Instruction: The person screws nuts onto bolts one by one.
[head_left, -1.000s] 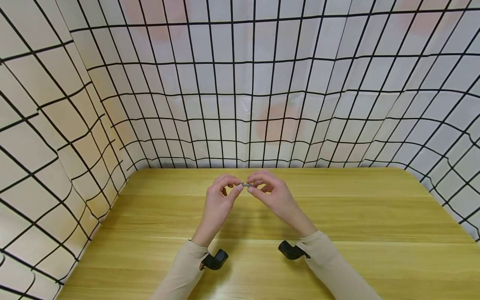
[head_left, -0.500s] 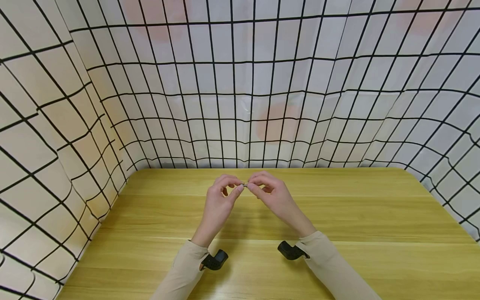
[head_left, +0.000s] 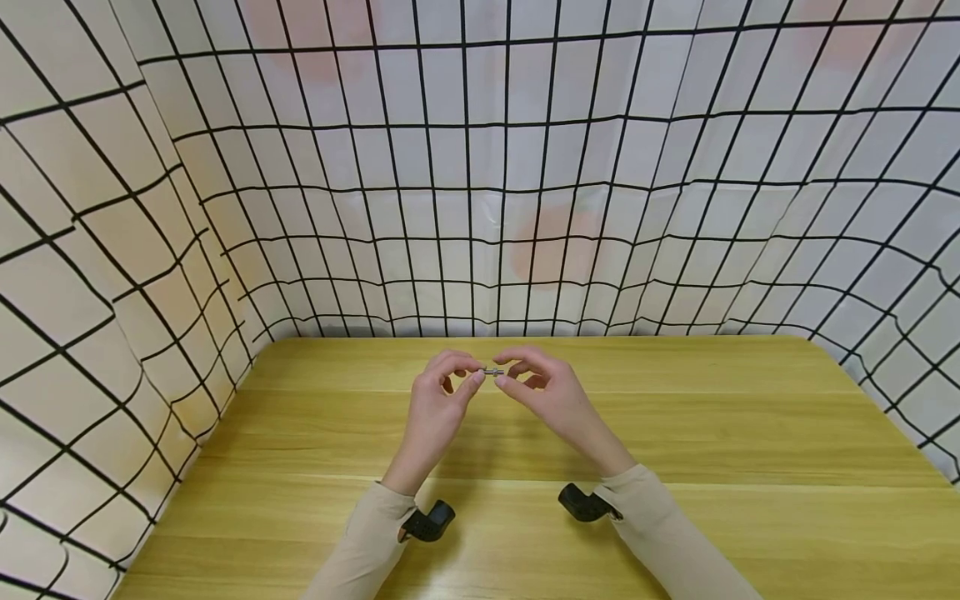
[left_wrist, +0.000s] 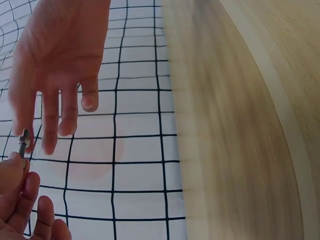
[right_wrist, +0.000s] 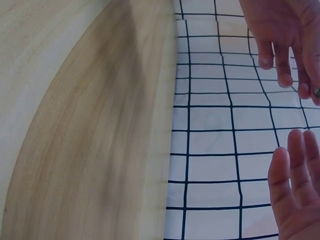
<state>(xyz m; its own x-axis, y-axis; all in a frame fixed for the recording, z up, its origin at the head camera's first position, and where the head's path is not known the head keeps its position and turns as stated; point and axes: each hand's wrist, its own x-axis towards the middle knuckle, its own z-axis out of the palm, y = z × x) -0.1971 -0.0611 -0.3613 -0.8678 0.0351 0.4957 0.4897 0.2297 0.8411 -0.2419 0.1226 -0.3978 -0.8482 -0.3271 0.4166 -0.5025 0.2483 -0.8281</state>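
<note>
A small metal bolt (head_left: pixel 491 372) with a nut on its shaft lies level between the two hands, held above the table. My left hand (head_left: pixel 438 396) pinches one end of the bolt with thumb and index finger. Around the nut end, the thumb and index finger of my right hand (head_left: pixel 547 387) stand apart, with a gap on both sides of the metal. The left wrist view shows the nut (left_wrist: pixel 23 140) near the bolt's free end. In the right wrist view, my right hand's loosely bent fingers (right_wrist: pixel 296 170) appear at the lower right edge, and most of the bolt is hidden.
Below the hands spreads a wooden table (head_left: pixel 675 425). A white sheet with a black grid (head_left: pixel 435 217) rises behind it and along both sides. Each beige sleeve has a black wrist camera (head_left: pixel 431 522) attached, close above the tabletop.
Half a second ago the right thumb and index finger closed over the bolt's free end; now they have spread apart and the nut shows. The left hand keeps its pinch and place.
</note>
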